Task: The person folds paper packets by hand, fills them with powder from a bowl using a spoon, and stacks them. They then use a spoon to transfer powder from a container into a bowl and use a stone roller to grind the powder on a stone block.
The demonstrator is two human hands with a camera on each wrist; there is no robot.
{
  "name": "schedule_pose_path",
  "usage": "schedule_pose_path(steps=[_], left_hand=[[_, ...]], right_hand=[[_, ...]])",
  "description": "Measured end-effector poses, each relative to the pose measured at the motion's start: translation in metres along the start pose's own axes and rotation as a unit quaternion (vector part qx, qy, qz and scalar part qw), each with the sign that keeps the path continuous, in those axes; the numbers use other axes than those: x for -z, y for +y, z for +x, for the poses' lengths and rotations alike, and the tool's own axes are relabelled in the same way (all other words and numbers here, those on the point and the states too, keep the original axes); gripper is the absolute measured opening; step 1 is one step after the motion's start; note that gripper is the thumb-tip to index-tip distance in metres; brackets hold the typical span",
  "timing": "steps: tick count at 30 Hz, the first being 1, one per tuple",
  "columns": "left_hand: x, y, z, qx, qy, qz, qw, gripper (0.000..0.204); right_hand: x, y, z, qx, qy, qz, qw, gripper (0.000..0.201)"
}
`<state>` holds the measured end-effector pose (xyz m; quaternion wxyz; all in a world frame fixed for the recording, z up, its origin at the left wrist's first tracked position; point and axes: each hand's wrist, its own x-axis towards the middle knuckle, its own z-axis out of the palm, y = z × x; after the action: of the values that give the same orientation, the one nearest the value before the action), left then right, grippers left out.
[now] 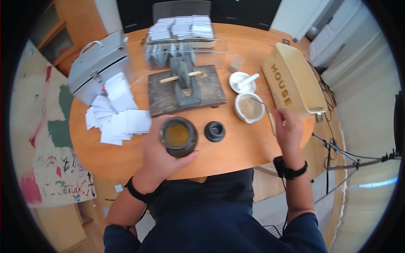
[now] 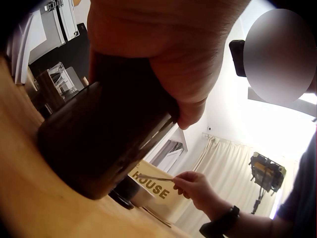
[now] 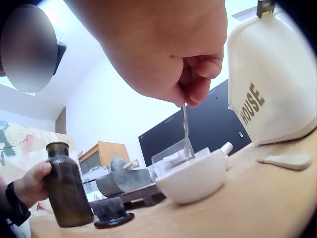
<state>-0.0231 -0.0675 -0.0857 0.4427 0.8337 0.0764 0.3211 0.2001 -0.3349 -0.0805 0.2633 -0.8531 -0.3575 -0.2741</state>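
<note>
My left hand grips a dark glass bottle, its open mouth facing up and yellowish-brown inside in the head view. In the right wrist view the bottle stands nearly upright, low over the table. My right hand pinches a thin metal spatula or spoon; its lower end dips into a white bowl of light brown powder. The black stopper sits on the table between the bottle and bowl. A small knife with a pale handle lies right of the bowl.
Behind the bowl stands a white mortar with a pestle, near a small clear cup. A cream HOUSE box is on the right. A grinder on a dark board, white envelopes and a metal case stand left.
</note>
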Motion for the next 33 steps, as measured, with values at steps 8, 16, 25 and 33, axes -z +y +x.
schedule_pose_path(steps=[8,16,25,33], left_hand=[[0.006,0.009,0.001,-0.097,0.0,0.111,0.989,0.077],[-0.001,0.014,-0.006,-0.151,-0.003,0.139,0.979,0.078],[-0.005,0.014,-0.011,-0.189,-0.003,0.152,0.97,0.077],[-0.01,0.013,-0.013,-0.214,0.012,0.175,0.961,0.074]], right_hand=[[0.075,-0.098,0.021,-0.096,-0.037,0.299,0.949,0.004],[0.074,-0.134,0.037,0.318,-0.118,0.207,0.918,0.033],[0.056,-0.155,0.023,0.35,-0.153,0.122,0.916,0.035],[0.053,-0.156,0.024,0.358,-0.203,0.209,0.887,0.033]])
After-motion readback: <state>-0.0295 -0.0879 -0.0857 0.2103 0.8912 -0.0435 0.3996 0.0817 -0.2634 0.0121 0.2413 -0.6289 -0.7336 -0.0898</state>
